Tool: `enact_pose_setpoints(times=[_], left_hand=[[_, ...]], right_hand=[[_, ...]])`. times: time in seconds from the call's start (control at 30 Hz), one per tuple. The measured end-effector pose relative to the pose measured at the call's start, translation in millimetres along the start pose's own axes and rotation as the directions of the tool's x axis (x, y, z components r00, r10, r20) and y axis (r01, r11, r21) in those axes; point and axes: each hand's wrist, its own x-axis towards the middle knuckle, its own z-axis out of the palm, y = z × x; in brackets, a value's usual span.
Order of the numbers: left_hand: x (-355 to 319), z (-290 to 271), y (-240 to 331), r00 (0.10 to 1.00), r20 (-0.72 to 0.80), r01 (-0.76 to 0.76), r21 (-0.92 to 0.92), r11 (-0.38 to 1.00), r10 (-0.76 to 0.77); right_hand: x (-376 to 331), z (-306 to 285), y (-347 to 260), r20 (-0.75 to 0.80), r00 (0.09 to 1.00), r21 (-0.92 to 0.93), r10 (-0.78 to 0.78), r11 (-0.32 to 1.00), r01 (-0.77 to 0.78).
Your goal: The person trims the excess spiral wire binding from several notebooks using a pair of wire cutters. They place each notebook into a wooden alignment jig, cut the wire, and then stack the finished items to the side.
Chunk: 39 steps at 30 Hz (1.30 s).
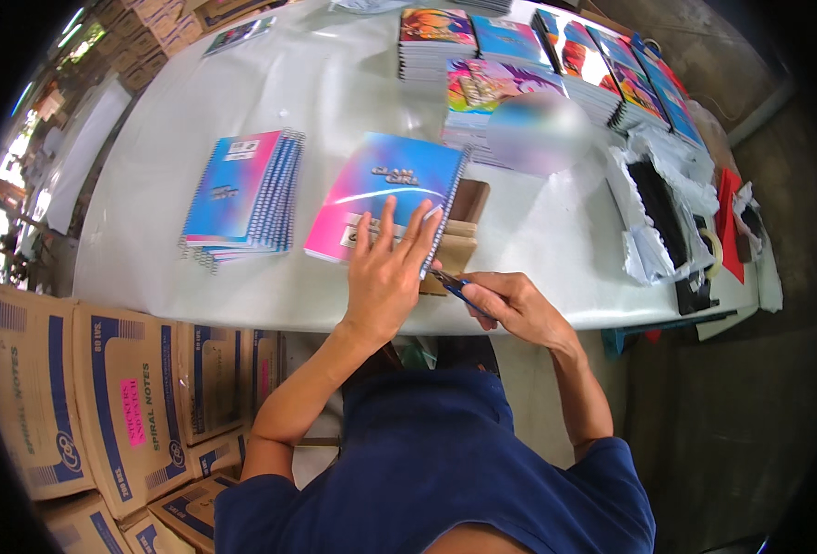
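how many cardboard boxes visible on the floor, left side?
About 8: two large ones at far left, three smaller beside them, three along the bottom. More may be hidden.

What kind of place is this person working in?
Probably a notebook binding or packing workshop: stacks of spiral notebooks cover the white table, more stacks line its far side, and printed cardboard cartons stand on the floor beside it.

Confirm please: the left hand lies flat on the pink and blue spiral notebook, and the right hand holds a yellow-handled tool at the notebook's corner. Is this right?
One detail is wrong. The head view shows the tool in the right hand has blue handles, not yellow. The left hand does lie flat on the pink and blue spiral notebook.
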Motion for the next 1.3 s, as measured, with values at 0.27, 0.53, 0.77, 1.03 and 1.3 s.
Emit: enact_pose_setpoints(times=[0.27,0.53,0.77,1.03,1.3], left_hand=[[38,-91,-89,0.953,-0.280,0.116,-0.016,0.993,-0.116],[-38,-94,-216,0.895,0.293,0.355,-0.010,0.935,-0.337],[-34,-80,-216,0.917,0.229,0.344,-0.043,0.938,-0.326],[23,-39,-145,0.971,-0.005,0.229,-0.274,0.934,-0.240],[109,-5,-87,0.886,0.187,0.371,-0.834,0.408,-0.424]], right_hand=[[32,-65,46,-0.447,0.839,-0.565,-0.310,0.825,0.004],[72,-145,164,-0.581,0.569,-0.682,-0.582,0.729,0.049],[135,-247,82,-0.739,0.666,-0.411,-0.101,0.851,-0.327],[142,-249,70,-0.782,0.580,-0.507,-0.228,0.774,-0.379],[87,-147,-3,-0.806,0.508,-0.186,-0.304,0.944,0.271]])
